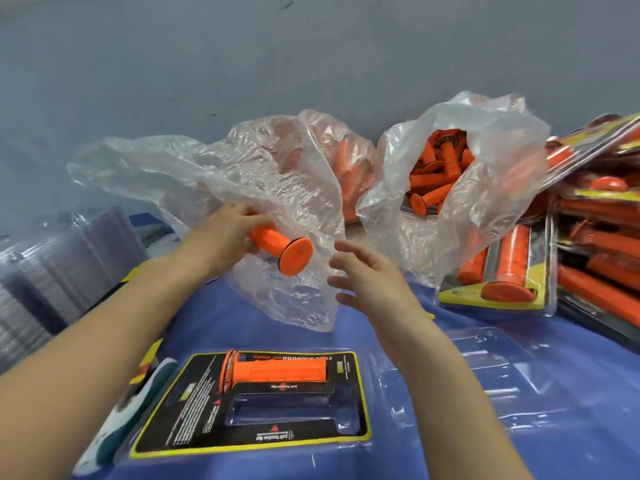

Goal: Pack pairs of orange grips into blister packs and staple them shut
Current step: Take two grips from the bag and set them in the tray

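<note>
My left hand [227, 226] grips an orange grip [282, 245] by its narrow end, flange pointing right, in front of a clear plastic bag [214, 161]. My right hand [367, 275] hovers open just right of that grip, fingers spread, touching nothing. Below, an open blister pack [249, 441] with a black and yellow card lies on the blue table; one orange grip [277, 370] sits in its upper cavity and the lower cavity [280, 408] is bare. The clear lid half [485, 375] lies flat to the right.
A second clear bag [485, 150] full of loose orange grips [436, 174] stands behind my right hand. Finished packs [595, 237] are piled at the right. A stack of clear blister shells [52, 265] rises at the left. A stapler [138, 403] lies by the pack's left edge.
</note>
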Demonstrator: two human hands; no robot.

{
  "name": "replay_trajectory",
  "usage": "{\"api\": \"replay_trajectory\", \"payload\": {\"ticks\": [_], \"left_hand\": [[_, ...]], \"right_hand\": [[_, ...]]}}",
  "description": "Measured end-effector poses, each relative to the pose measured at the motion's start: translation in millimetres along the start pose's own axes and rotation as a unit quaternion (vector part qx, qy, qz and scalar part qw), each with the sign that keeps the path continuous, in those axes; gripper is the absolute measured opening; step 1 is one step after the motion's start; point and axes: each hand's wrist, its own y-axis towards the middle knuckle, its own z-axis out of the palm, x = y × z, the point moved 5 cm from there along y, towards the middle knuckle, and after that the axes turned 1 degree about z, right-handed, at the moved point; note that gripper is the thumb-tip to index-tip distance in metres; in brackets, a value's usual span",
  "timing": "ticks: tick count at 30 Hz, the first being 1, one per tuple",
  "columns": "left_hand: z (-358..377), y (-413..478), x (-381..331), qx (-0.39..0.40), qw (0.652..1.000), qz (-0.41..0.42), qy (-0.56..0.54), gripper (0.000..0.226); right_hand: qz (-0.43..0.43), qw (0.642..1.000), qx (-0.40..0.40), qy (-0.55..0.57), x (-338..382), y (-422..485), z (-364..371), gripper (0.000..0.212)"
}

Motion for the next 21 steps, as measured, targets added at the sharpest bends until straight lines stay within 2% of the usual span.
{"api": "replay_trajectory", "payload": {"ticks": [3,6,9,13,15,17,18,19,21], "left_hand": [[15.0,7.6,16.6,0.06,0.998,-0.003,-0.003,0.047],[33.6,5.1,27.8,0.125,0.985,-0.037,0.11,0.045],[52.8,-2.1,29.2,0.201,0.958,-0.074,0.189,0.054],[73.0,-11.2,17.9,0.309,0.93,-0.143,0.134,0.044],[60.8,-6.9,-5.2,0.344,0.919,-0.134,0.141,0.041],[32.5,3.2,-38.0,0.369,0.911,-0.092,0.159,0.024],[18.1,8.2,-59.7,0.397,0.907,-0.074,0.123,0.023],[5.3,12.6,-85.8,0.427,0.901,-0.062,0.038,0.028],[-7.3,31.4,-143.1,0.431,0.881,-0.028,-0.194,0.032]], "right_hand": [[-0.002,1.0,-0.014,0.026,2.3,2.5,-4.7,0.022],[0.007,0.999,-0.018,0.039,1.4,4.3,-9.3,0.02],[0.013,0.998,-0.026,0.058,1.7,5.6,-15.5,0.018],[0.026,0.99,-0.047,0.127,3.1,5.6,-20.3,0.018],[0.038,0.982,-0.063,0.173,3.2,5.7,-26.3,0.017],[0.052,0.968,-0.079,0.231,3.3,5.7,-36.0,0.02],[0.057,0.96,-0.09,0.261,3.1,6.1,-42.5,0.02],[0.06,0.951,-0.101,0.286,2.6,6.0,-49.2,0.018],[0.059,0.934,-0.113,0.334,1.9,5.3,-61.3,0.015]]}}
